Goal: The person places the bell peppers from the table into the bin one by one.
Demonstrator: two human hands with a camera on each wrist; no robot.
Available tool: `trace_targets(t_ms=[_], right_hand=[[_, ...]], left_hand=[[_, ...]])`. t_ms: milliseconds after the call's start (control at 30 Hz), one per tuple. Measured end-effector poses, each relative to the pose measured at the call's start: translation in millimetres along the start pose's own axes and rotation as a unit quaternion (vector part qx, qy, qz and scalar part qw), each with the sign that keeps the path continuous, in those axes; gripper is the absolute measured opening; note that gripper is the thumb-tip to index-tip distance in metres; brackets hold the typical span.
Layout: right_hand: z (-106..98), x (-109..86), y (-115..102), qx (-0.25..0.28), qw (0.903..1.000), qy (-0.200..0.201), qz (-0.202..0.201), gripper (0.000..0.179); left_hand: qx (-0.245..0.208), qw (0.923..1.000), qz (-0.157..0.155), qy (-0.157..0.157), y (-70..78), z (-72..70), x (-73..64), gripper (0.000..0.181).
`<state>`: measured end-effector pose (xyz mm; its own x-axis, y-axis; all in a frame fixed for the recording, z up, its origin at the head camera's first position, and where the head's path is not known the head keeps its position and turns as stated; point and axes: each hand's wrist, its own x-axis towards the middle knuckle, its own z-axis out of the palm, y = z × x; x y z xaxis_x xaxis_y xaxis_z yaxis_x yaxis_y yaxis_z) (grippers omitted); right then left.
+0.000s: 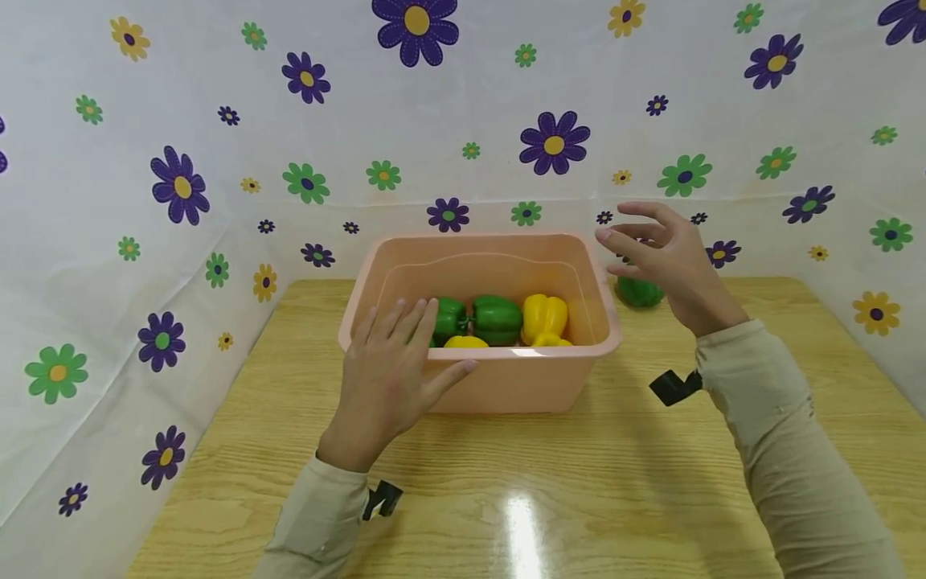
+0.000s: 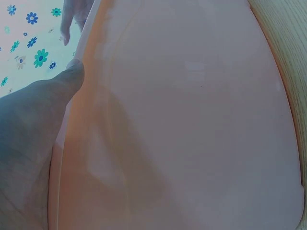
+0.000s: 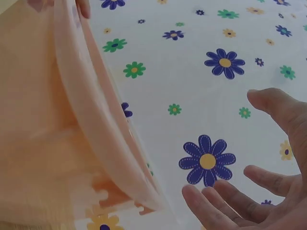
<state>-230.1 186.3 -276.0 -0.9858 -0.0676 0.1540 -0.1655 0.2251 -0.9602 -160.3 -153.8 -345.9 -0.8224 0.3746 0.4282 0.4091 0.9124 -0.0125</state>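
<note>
My left hand point(image 1: 383, 382) lies over the front left rim of a pink plastic bin point(image 1: 506, 386), its fingers straight. The left wrist view shows the thumb point(image 2: 53, 88) against the rim. Inside the bin are green bell peppers point(image 1: 497, 320) and yellow bell peppers point(image 1: 544, 314), partly hidden by the front wall and my left hand. Past the bin's right rim my right hand point(image 1: 669, 257) is raised, fingers loosely curved and apart, with nothing between them. Below and behind it, another green bell pepper point(image 1: 640, 294) rests on the table, partly covered by that hand.
The bin stands on a wooden table point(image 1: 463, 490) close to its back edge. A white cloth point(image 1: 448, 104) with printed flowers hangs behind and at both sides. Black mounts point(image 1: 676, 388) are strapped at both wrists.
</note>
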Motion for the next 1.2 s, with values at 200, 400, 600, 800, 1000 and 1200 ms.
trace_targets(t_ms=[200,400,600,800,1000,1200], right_hand=[[-11.4,10.3,9.4,-0.050,0.9968,0.058,0.024,0.085],[-17.1,21.5,26.5,-0.087,0.9885,0.115,0.046,0.088],[-18.8,32.4,43.9,-0.111,0.9794,0.159,0.057,0.091],[-22.4,39.1,57.9,-0.126,0.9715,0.182,0.084,0.095],[-26.1,46.0,74.0,-0.130,0.9633,0.207,0.111,0.101],[-29.1,54.0,94.2,-0.130,0.9571,0.215,0.145,0.104]], left_hand=[[0.000,1.0000,0.001,-0.001,1.3,-2.1,0.9,0.093],[0.005,1.0000,0.002,0.000,1.4,-3.6,0.4,0.094],[0.006,1.0000,-0.001,-0.003,0.6,-3.8,-0.5,0.094],[0.005,1.0000,0.000,-0.008,1.2,-3.7,0.2,0.094],[0.004,0.9999,-0.004,-0.013,1.1,-2.5,0.6,0.094],[0.002,0.9999,-0.007,-0.014,0.5,-1.3,1.1,0.095]])
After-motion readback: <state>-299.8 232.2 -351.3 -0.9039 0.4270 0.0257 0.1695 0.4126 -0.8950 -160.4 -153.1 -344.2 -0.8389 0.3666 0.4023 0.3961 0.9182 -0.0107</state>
